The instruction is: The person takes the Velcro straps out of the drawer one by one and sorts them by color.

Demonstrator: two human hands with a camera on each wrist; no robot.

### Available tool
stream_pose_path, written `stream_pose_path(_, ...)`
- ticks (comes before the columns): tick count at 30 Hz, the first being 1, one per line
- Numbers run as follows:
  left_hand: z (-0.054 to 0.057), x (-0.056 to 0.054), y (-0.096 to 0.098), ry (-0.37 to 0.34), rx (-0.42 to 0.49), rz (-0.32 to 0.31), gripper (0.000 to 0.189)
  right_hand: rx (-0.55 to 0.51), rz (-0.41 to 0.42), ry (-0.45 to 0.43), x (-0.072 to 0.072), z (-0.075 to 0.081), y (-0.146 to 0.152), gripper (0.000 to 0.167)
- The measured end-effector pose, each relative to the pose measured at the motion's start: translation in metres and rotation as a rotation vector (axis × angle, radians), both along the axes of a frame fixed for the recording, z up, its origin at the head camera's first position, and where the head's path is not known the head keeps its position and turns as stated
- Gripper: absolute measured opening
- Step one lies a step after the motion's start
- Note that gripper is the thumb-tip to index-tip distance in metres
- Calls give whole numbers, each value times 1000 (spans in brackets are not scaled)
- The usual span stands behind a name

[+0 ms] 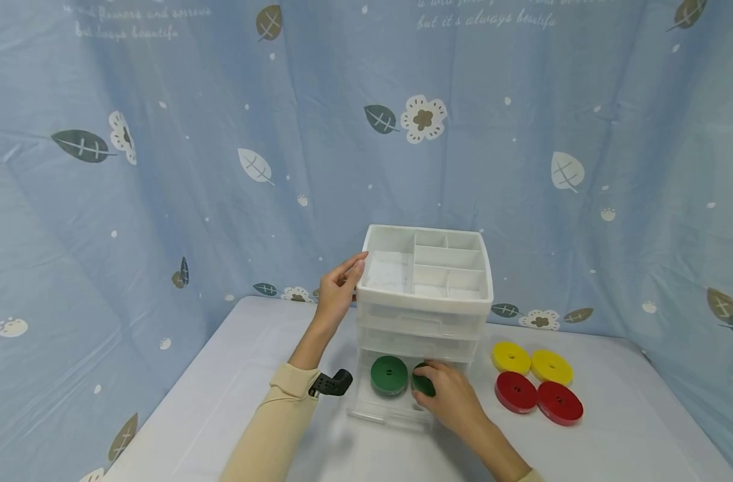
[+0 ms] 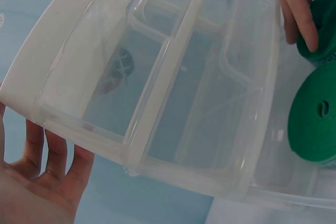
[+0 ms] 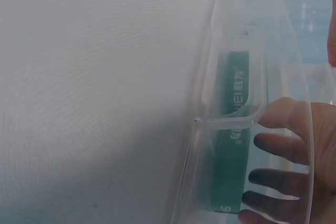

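A white organizer with clear drawers (image 1: 426, 300) stands on the table, its bottom drawer (image 1: 366, 416) pulled out. Against the organizer's left side rests my left hand (image 1: 339, 288), fingertips touching near the top edge. My right hand (image 1: 456, 402) reaches into the bottom drawer and grips a green tape roll (image 1: 423, 386) between thumb and fingers. Left of it in the drawer lies another flat green roll (image 1: 389, 376). Through the clear drawer in the right wrist view, the right hand's fingers (image 3: 281, 179) show beside a green roll's printed edge (image 3: 231, 166).
Right of the organizer lie two yellow rolls (image 1: 511, 358) and, in front of them, two red rolls (image 1: 517, 392). The organizer's top tray (image 1: 390, 268) has several compartments. A blue patterned curtain (image 1: 318, 147) hangs behind the white table (image 1: 221, 402).
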State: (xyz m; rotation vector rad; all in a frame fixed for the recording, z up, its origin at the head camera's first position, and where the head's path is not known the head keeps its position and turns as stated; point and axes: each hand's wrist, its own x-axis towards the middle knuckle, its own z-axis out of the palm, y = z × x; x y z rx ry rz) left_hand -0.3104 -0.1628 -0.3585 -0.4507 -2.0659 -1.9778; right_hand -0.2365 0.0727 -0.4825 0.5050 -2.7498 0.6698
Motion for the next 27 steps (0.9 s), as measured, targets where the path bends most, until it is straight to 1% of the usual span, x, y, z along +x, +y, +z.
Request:
stream_pose_path(11, 1, 0, 1, -8, -1, 19, 37, 10, -18, 10, 0, -4, -1, 33)
stream_pose_path(15, 1, 1, 1, -5, 1, 12, 36, 13, -17, 9, 1, -3, -1, 35)
stream_pose_path(23, 1, 3, 1, -3, 1, -3, 36, 23, -31, -55, 4, -1, -4, 32)
stream_pose_path(27, 2, 3, 1, -2, 1, -4, 36, 18, -37, -70, 5, 1, -5, 32)
